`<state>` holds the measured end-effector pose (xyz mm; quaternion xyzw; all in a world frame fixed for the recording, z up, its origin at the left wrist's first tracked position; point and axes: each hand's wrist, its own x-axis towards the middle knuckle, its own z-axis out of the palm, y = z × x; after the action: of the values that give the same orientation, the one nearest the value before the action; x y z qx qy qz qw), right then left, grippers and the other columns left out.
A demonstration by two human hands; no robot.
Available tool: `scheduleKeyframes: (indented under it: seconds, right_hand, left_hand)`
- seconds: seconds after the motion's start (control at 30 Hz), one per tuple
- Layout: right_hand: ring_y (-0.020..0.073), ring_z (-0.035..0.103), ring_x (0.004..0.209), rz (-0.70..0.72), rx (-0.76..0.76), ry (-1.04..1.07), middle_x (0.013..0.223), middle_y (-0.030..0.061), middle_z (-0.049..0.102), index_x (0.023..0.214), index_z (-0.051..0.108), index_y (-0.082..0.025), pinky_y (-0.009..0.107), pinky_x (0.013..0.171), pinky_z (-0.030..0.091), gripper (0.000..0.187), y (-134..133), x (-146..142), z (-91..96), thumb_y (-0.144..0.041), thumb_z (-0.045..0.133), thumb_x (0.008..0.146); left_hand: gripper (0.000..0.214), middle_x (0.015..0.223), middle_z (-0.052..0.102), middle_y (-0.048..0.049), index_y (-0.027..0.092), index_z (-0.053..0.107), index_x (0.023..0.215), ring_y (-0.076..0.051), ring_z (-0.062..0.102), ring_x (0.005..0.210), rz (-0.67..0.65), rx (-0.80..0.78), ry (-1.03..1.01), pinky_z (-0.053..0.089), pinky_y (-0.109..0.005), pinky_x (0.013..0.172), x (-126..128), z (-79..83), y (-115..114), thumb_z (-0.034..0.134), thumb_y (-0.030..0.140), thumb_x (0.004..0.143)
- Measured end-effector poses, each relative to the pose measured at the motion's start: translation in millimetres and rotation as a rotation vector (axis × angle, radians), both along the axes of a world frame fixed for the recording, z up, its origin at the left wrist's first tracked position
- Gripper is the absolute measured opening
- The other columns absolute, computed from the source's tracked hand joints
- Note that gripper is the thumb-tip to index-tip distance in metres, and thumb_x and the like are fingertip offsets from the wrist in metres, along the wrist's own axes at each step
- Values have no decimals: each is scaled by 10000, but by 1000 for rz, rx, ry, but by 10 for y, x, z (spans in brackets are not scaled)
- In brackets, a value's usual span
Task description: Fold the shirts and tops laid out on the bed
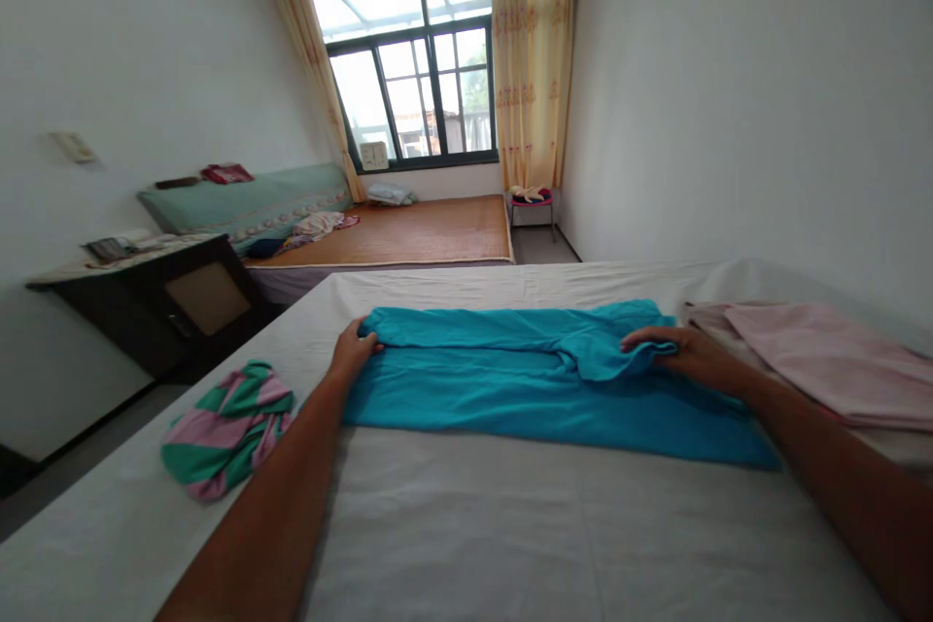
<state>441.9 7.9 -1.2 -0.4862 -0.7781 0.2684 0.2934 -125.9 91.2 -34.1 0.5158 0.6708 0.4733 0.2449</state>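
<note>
Left hand (355,350) closed; turquoise garment (466,398) pinched at its left end. Bunched flap gripped by right hand (681,355). Garment laid near table's (466,544) far edge; striped cloth (225,432) placed by left edge, pink folded fabric (823,350) toward far right corner. Crooked creases could be caused by uneven pull.

Bare forearms (271,496) taper to narrower wrists (339,381), with left fingers (370,341) and right fingers (650,335) likewise bare.
</note>
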Motion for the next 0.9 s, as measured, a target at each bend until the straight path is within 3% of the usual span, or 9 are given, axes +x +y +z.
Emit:
scheduleKeyframes:
  seconds: [0.1, 0.3, 0.4, 0.5, 0.63, 0.77, 0.9]
  right_hand:
    - [288, 643, 992, 138, -105, -13, 1023, 64, 724, 973, 722, -225, 417, 931, 484, 399, -39, -88, 23, -536, 665, 731]
    - [298, 629, 944, -199, 87, 145, 919, 64, 720, 965, 715, -218, 435, 892, 493, 442, -73, -36, 113, -591, 520, 831]
    - [258, 651, 838, -6, -104, -16, 856, 36, 721, 896, 741, -234, 365, 793, 524, 397, -107, 59, 159, -582, 583, 792]
    - [268, 653, 913, 204, -287, -105, 967, 33, 730, 958, 752, -252, 356, 819, 518, 406, -131, 96, 191, -581, 636, 750]
    - [264, 640, 980, 22, -166, 1, 1030, 48, 724, 935, 743, -247, 355, 830, 517, 500, -85, 5, 143, -640, 448, 846]
    - [262, 650, 902, -196, 109, -241, 996, 59, 720, 964, 712, -241, 381, 838, 501, 403, 62, -21, -100, -557, 493, 842]
    - [266, 652, 881, -465, 246, -373, 1125, 130, 662, 1184, 606, -188, 422, 870, 486, 469, 209, 161, -396, -489, 445, 862]
  left_hand:
    - [449, 874, 666, -23, 160, 550, 1219, -129, 671, 636, -57, -3, 152, 544, -227, 614, -37, -38, 19, 586, 185, 772]
    - [526, 979, 683, -55, 170, 460, 1328, -137, 674, 635, -86, 16, 348, 538, -263, 683, -76, -41, 41, 540, 215, 810]
    - [541, 920, 696, -49, 161, 434, 1346, -142, 675, 645, -60, 3, 372, 532, -260, 705, -73, -30, 13, 525, 219, 816]
    - [552, 836, 701, -30, 162, 424, 1353, -158, 670, 652, -33, -25, 469, 523, -275, 749, -54, 1, -13, 521, 238, 815]
    - [547, 977, 703, -64, 173, 425, 1354, -192, 675, 736, -9, -15, 630, 500, -310, 821, -19, 22, -17, 503, 273, 823]
    - [576, 1121, 671, -89, 186, 386, 1387, -199, 684, 769, 1, -11, 648, 496, -314, 837, -20, -2, -10, 500, 293, 832]
    - [576, 1147, 666, -68, 209, 369, 1414, -154, 682, 647, -24, -17, 529, 518, -299, 801, -58, -5, -19, 483, 293, 855]
